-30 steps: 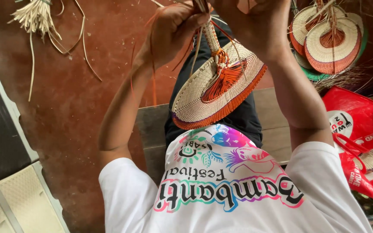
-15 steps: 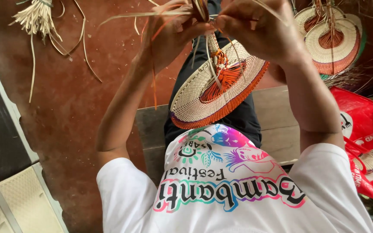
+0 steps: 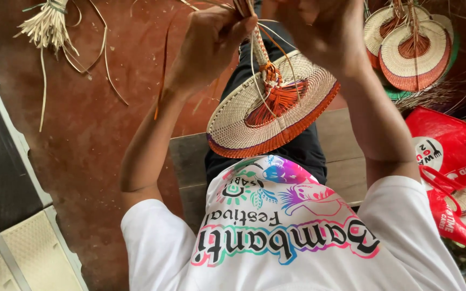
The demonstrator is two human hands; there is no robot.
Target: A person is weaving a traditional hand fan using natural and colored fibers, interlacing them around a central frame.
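I judge this a home weaving workshop: red cement floor (image 3: 98, 124), wooden bench (image 3: 341, 145), finished woven fans (image 3: 411, 48) stacked nearby, loose straw bundle (image 3: 47, 24), red bag (image 3: 449, 156).

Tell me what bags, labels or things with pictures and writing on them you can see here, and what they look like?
Red bag: at the right edge beside the bench, soft and crumpled, bright red with a white round badge, white lettering and red handles.
White shirt: worn by the person, bottom middle, printed with big rainbow-outlined letters and a colourful picture above them.
No screens or signs show.
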